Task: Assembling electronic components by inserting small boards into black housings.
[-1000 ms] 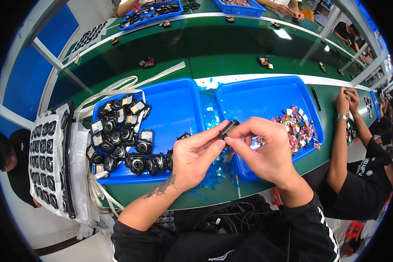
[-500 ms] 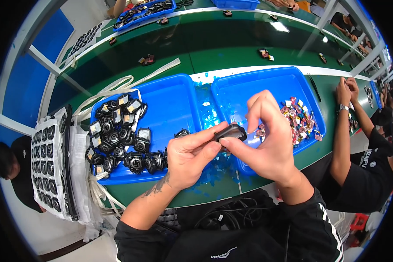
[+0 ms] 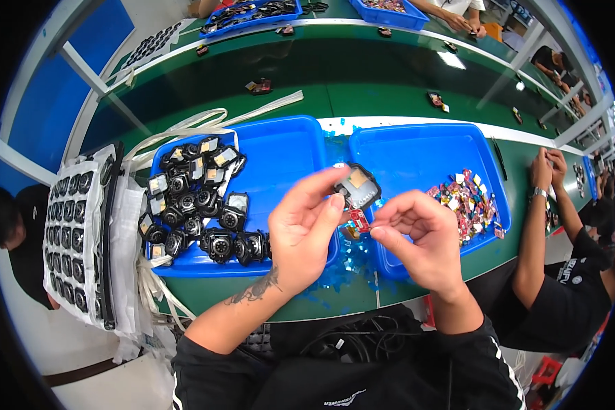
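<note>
My left hand [image 3: 301, 229] pinches a black square watch case [image 3: 359, 186] between thumb and fingers. Its inner face is up, showing a grey surface with a tan patch. Just below the case hangs a small red circuit board [image 3: 358, 219], close to the left thumb. My right hand [image 3: 420, 232] has its fingers curled, thumb and forefinger closed at the board's right edge; the exact contact is hard to make out. Left of my hands, a blue tray [image 3: 280, 147] holds many similar black cases [image 3: 191, 198]. Another blue tray [image 3: 417, 143] on the right contains a heap of small red boards [image 3: 468, 205].
Blue scraps [image 3: 352, 263] litter the green table between the trays. Black tweezers [image 3: 500, 160] lie beside the right tray. White foam trays of black cases [image 3: 72, 225] are stacked at left. A co-worker's arms [image 3: 536, 232] are at right. Small assemblies [image 3: 436, 100] lie on the green belt beyond.
The black case has turned from edge-on to inner face up, and the red board now shows below it. My right hand has dropped from above the case to the board. The whole view has shifted slightly.
</note>
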